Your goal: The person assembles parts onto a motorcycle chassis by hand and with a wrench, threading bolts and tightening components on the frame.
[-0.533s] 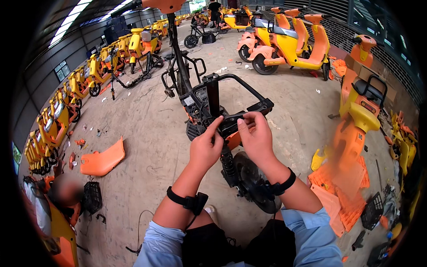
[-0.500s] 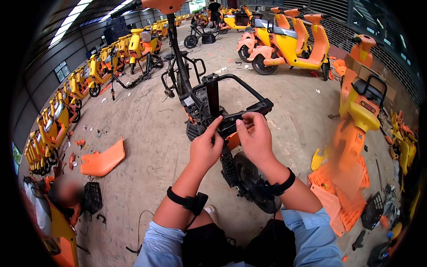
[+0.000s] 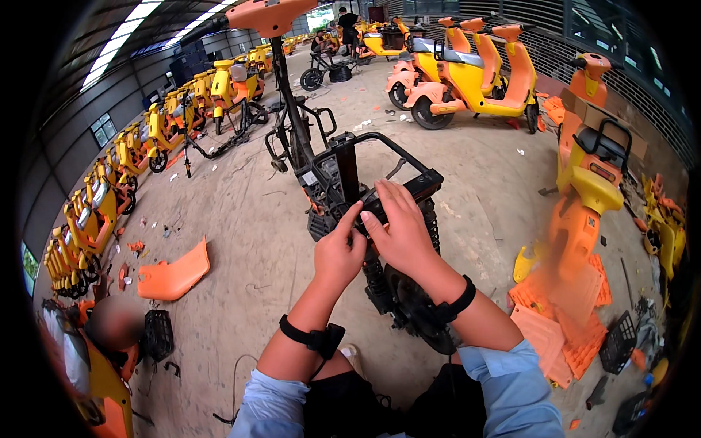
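Observation:
A stripped scooter frame (image 3: 349, 164) in black metal stands in front of me, with its seat-rack loop (image 3: 405, 155) at the rear. My left hand (image 3: 340, 247) is at the rear of this frame, its index finger pointing forward and the other fingers curled in. Whatever its fingertips hold, if anything, is hidden. Beside it, my right hand (image 3: 401, 228) lies over the rack's back bar, fingers stretched out and thumb toward the left hand. Below both hands are a black coil shock absorber (image 3: 375, 277) and the rear wheel (image 3: 416, 303).
An orange handlebar cover (image 3: 272, 16) tops the steering column. An orange panel (image 3: 175, 271) lies on the floor at left. Orange scooter parts (image 3: 544, 332) are piled at right near a partly stripped scooter (image 3: 584, 197). Yellow scooters (image 3: 478, 77) stand behind; two people are farther back.
My right hand has gone from bent, pinching fingers to stretched ones laid over the back bar. The left hand stays near the same spot. The view has shifted slightly.

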Demonstrator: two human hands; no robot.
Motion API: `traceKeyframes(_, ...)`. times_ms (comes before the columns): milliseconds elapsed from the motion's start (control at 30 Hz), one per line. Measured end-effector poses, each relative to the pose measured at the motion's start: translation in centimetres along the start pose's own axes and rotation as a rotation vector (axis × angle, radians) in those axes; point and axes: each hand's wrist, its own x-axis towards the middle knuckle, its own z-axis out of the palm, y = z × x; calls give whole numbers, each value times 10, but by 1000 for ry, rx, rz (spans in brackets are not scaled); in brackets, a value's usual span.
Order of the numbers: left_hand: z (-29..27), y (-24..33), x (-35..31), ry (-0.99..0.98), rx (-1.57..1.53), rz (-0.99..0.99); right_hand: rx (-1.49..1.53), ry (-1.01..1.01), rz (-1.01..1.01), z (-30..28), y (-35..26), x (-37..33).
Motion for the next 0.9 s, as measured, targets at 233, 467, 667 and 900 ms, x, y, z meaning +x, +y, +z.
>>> traceKeyframes(233, 10, 1, -4, 50, -6, 15, 109, -186, 85, 15, -4, 19)
traceKeyframes(467, 13, 0, -5, 6, 185, 52, 168, -223, -7, 27, -9, 15)
traceKeyframes(667, 15, -3, -4, 21, 202, 72, 118, -131, -21, 27, -9, 6)
traceKeyframes(900, 11, -2, -6, 0, 127, 64, 63, -136, -46, 36, -2, 4)
